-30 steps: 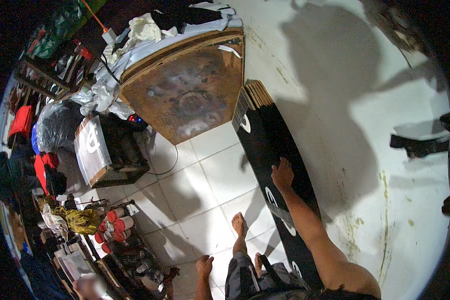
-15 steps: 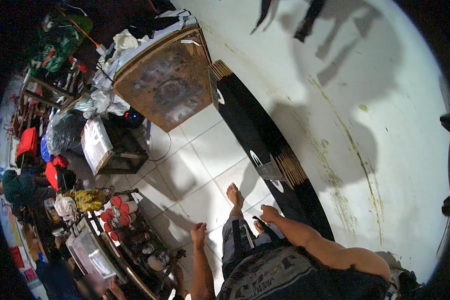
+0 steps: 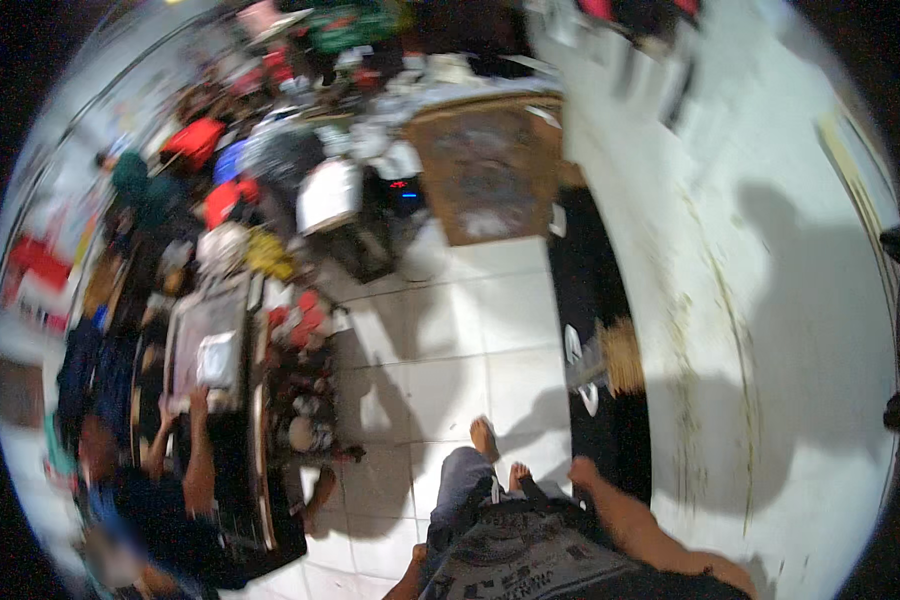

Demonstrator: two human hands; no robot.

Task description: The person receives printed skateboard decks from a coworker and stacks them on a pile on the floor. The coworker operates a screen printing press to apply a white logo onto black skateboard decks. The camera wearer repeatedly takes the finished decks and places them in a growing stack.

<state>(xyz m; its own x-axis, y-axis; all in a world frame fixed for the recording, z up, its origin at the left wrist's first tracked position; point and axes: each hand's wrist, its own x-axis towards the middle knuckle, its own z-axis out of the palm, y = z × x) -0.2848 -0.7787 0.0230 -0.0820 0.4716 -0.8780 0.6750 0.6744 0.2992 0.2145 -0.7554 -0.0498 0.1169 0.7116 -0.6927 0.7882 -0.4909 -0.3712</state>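
My right hand (image 3: 583, 473) hangs low beside a long black stack (image 3: 610, 480) of flat pieces with white marks, along the wall. Whether it touches the stack cannot be made out. My left hand (image 3: 418, 553) is down by my left thigh, over the tiled floor, and nothing can be made out in it. The fingers of both hands are smeared by motion. A small bundle with tan edges (image 3: 622, 357) lies across the black stack, ahead of my right hand.
Left, another person's hands (image 3: 198, 400) rest at a framed board (image 3: 185, 345) with a white sheet (image 3: 217, 360). Red-lidded containers (image 3: 305, 315) stand on a shelf beside it. Ahead are a brown-stained board (image 3: 490, 170) and a low stand (image 3: 330, 195). A white wall (image 3: 710, 300) runs along the right.
My view has swung left, showing more of the other person and their board. My left hand has dropped lower and closer to my thigh. My right hand remains beside the black stack.
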